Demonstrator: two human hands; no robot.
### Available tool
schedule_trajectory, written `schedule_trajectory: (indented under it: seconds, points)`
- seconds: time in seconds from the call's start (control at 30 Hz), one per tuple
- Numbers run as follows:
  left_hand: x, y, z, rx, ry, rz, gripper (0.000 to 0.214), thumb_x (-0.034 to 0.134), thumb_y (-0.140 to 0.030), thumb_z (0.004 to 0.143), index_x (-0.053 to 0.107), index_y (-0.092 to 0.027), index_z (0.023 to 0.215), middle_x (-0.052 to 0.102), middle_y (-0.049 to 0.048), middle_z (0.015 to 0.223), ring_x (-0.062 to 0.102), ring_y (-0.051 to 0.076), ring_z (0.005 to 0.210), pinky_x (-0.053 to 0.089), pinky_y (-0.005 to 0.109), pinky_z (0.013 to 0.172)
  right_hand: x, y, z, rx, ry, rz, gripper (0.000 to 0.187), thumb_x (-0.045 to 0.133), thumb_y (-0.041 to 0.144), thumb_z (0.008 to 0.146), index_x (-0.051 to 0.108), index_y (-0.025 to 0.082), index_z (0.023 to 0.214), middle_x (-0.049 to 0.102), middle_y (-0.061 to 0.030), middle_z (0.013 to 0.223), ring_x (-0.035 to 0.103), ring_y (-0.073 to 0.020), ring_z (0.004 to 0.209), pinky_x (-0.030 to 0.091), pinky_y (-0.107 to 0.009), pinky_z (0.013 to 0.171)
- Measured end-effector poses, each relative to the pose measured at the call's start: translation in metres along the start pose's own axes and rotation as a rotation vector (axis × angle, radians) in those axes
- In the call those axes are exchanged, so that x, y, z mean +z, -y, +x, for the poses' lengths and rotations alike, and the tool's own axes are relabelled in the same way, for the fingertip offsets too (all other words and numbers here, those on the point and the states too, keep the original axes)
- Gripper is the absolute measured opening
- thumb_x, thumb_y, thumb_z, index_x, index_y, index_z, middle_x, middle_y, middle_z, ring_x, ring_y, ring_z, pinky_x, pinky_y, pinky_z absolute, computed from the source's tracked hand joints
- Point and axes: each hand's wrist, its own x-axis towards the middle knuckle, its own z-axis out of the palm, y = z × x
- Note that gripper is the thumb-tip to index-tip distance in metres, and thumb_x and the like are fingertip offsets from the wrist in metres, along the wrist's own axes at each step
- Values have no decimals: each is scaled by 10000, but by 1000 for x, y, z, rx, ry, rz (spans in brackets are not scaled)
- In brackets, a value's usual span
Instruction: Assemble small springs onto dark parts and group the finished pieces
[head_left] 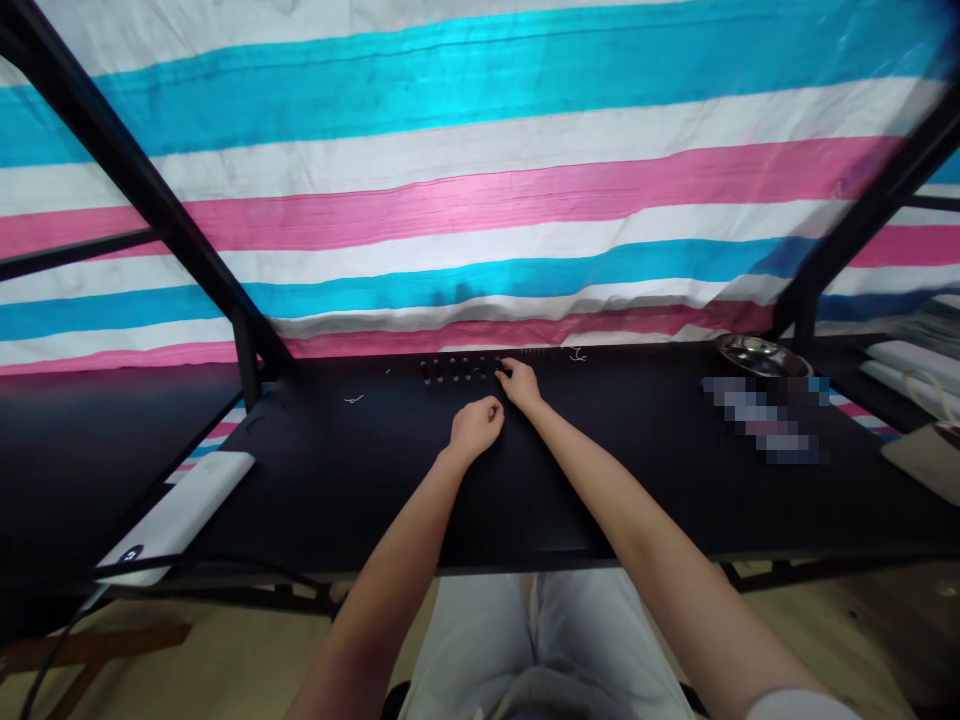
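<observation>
Near the back edge of the black table lies a row of small dark pieces (453,369) with pale, shiny ends, too small to name. At the right end of this row is my right hand (520,383), its thumb and forefinger closed around another small dark piece (498,362). Closer to me, just left of the right hand, my left hand (477,426) is held over the table with its fingers curled and pressed together. Whether anything sits between those fingertips is hidden.
The black table (337,480) carries a white power strip-like box (180,515) at left and a shiny metal dish (763,356) at back right. White thread scraps (577,355) lie along the back. A striped sheet (480,180) hangs behind; black frame posts (150,190) slant at both sides.
</observation>
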Motion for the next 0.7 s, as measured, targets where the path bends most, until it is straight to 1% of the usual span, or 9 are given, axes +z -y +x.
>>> schedule_trajectory:
  seconds: [0.13,0.23,0.33,0.4,0.47,0.57,0.63,0.7]
  points:
    - [0,0,0,21,-8,-38,196,437,-299,821,618,-226,822,602,-7,655,540,130,611,340,228,569,-7,1,-10,-48,26,-3,240,555,174,772,650,196,991,673,-78,1010,617,-222,972,465,-373,880]
    - [0,-1,-1,17,-39,-99,221,423,-344,841,604,-224,884,605,-10,680,542,123,618,351,224,579,-17,3,-22,-111,47,21,249,540,157,775,656,200,991,674,-65,1009,617,-208,966,460,-363,887]
    - [1,-2,0,-15,-83,-176,282,421,-389,850,560,-220,1029,617,-6,744,551,116,629,370,219,590,-31,5,-36,-248,86,30,263,517,147,789,655,211,1004,667,-58,1013,607,-190,962,447,-361,897]
    - [1,-3,0,-12,-107,-222,332,423,-416,850,528,-212,1090,618,-2,771,554,114,634,383,217,598,-41,7,-46,-353,108,-2,290,491,126,800,649,219,1025,658,-59,1010,591,-183,955,441,-362,886]
    - [2,-3,0,28,-118,-253,332,413,-425,857,534,-206,1075,616,1,773,552,111,636,394,215,611,-51,10,-55,-437,124,-77,326,472,104,805,639,228,1056,644,-63,1012,574,-189,945,436,-368,859]
    - [4,-3,-1,120,-107,-274,283,386,-385,876,566,-201,996,616,2,754,545,107,632,402,213,626,-64,15,-68,-505,124,-204,347,451,112,822,626,237,1096,630,-72,995,556,-201,916,420,-377,829]
    - [5,-4,-1,164,-101,-293,251,388,-341,881,573,-197,970,620,2,750,549,106,646,409,211,644,-73,18,-74,-508,114,-241,338,450,136,832,621,239,1105,625,-73,982,554,-202,902,411,-380,824]
    - [6,-5,-1,183,-110,-317,218,410,-300,873,574,-192,968,625,4,776,555,102,664,416,206,668,-81,20,-79,-475,97,-220,322,458,161,832,616,235,1102,621,-71,989,559,-200,907,410,-376,829]
